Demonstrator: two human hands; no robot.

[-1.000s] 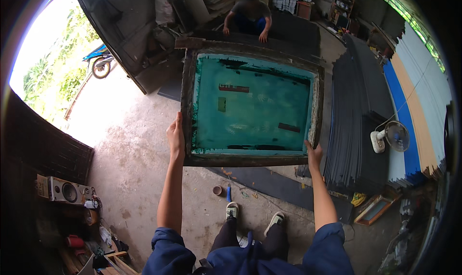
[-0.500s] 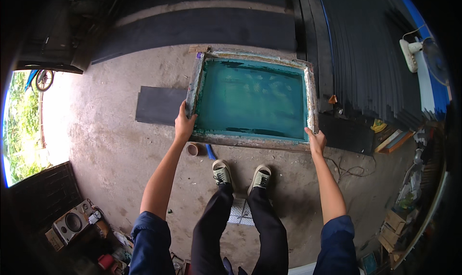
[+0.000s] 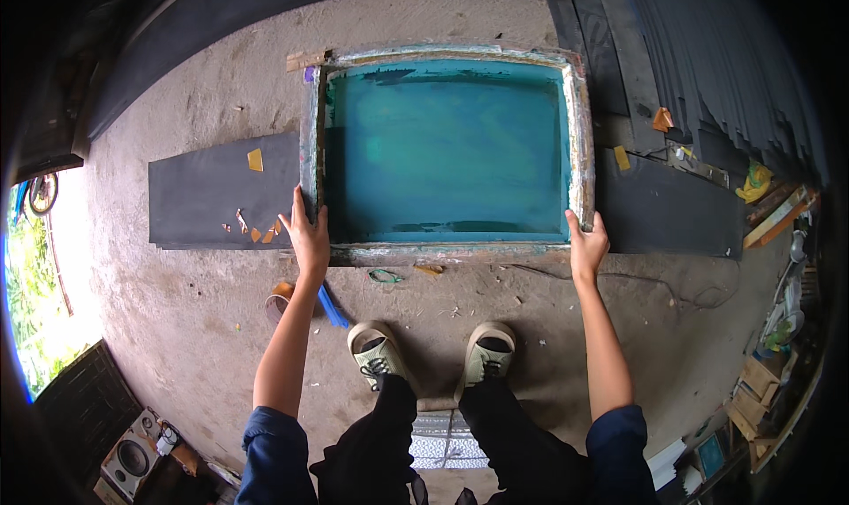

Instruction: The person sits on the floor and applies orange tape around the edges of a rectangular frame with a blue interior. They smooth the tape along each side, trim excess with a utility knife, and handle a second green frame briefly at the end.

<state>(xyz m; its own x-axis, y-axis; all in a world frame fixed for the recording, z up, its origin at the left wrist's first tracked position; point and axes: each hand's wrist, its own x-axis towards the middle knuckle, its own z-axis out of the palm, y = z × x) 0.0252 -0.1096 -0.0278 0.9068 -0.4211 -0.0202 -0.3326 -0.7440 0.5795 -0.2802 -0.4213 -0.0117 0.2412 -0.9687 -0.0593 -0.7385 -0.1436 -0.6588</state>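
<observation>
A screen printing frame [image 3: 579, 142] with teal mesh [image 3: 442, 151] spans the space between my hands, its wooden border crusted with paint. My left hand [image 3: 309, 240] grips the lower part of its left side, fingers pointing away from me. On the opposite side, my right hand [image 3: 587, 247] holds near the lower right corner. Below the frame, a long black sheet [image 3: 212, 187] sticks out to the left, and a black sheet [image 3: 672, 209] shows at the right. Whether the frame rests on them or hangs just above, I cannot tell.
Yellow and orange scraps [image 3: 256, 159] lie on the left black sheet. A brown cup-like object [image 3: 278, 303] and a blue strip [image 3: 332, 307] are near my left forearm. Stacked dark sheets [image 3: 725, 80] stand far right, wood pieces [image 3: 778, 215] beside them. A speaker [image 3: 134, 456] sits lower left.
My view has tipped down and come closer to the floor. The frame, still in both hands, now covers the middle of the black sheet, and the scraps on the sheet have come into view.
</observation>
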